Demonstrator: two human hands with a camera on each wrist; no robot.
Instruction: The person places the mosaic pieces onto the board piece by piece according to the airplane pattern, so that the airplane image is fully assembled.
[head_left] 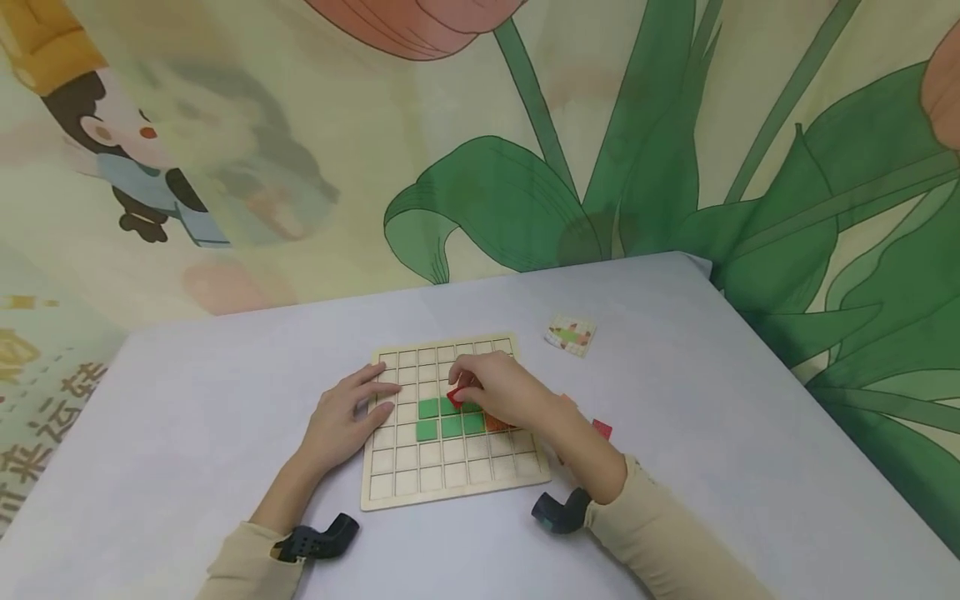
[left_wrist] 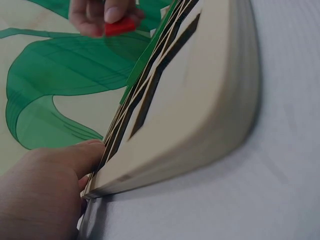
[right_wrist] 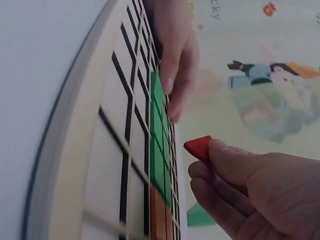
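A light wooden grid board (head_left: 457, 493) lies on the table with two rows of green square tiles (head_left: 427, 430) near its middle. An orange tile (head_left: 495, 422) sits at the right end of the lower row, partly under my right hand. My right hand (head_left: 497, 387) pinches a small red tile (right_wrist: 199, 147) between thumb and fingers, held just above the board. My left hand (head_left: 343, 417) rests on the board's left edge with its fingers spread and extended over the grid. In the left wrist view, its thumb lies along the rim.
A small printed pattern card (head_left: 572, 335) lies behind the board to the right. Another red tile (head_left: 602, 429) is on the table beyond my right forearm, with orange pieces partly hidden by that arm. A painted cloth wall (head_left: 480, 208) rises behind the table.
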